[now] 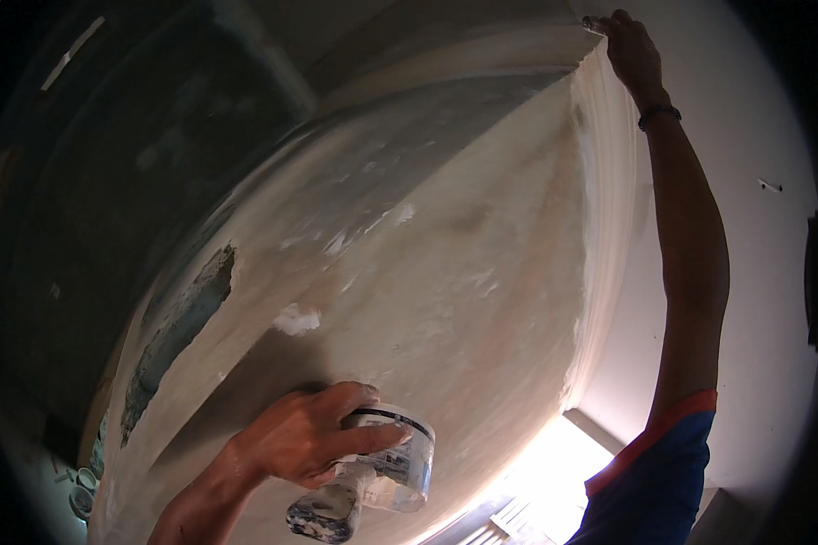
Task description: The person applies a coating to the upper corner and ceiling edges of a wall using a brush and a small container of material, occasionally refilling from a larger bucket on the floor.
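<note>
At six o'clock, before a patchy plaster wall [482, 218], the left hand [304, 436] curled around a round, putty-smeared plastic tub [416, 459], a caked lump [325, 514] just beneath. At one o'clock, the right hand [632, 54] bent by the wall's edge; its hold could not be told.

Just behind our right hand [633, 56], we see a thin dark band [659, 116] circling the wrist. Farther from that hand, past the elbow, a dark-blue short sleeve [641, 486] ends in a red-orange hem [668, 421]. Our left hand [307, 438] has pale smears on its fingers; the forearm [204, 500] behind is bare.
</note>
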The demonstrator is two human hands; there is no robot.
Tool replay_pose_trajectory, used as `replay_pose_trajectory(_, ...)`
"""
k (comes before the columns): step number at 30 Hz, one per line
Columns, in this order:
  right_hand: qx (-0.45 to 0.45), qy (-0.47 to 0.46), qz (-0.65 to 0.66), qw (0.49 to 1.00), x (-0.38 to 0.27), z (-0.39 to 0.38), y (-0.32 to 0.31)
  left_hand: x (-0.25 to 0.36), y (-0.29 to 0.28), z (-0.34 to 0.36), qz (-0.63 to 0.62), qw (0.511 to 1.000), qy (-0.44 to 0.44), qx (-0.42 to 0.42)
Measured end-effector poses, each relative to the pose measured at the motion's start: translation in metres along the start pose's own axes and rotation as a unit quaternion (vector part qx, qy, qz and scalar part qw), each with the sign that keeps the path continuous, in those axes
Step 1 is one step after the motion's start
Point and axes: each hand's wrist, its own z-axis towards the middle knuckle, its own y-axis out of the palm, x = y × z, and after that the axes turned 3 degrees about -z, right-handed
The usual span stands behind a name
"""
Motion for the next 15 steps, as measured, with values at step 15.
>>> replay_pose_trajectory(15,0.163,-0.040,-0.106,0.980,0.037,0.007,0.019,-0.014,0.009,-0.001,-0.003,0.999,0.045,0.017)
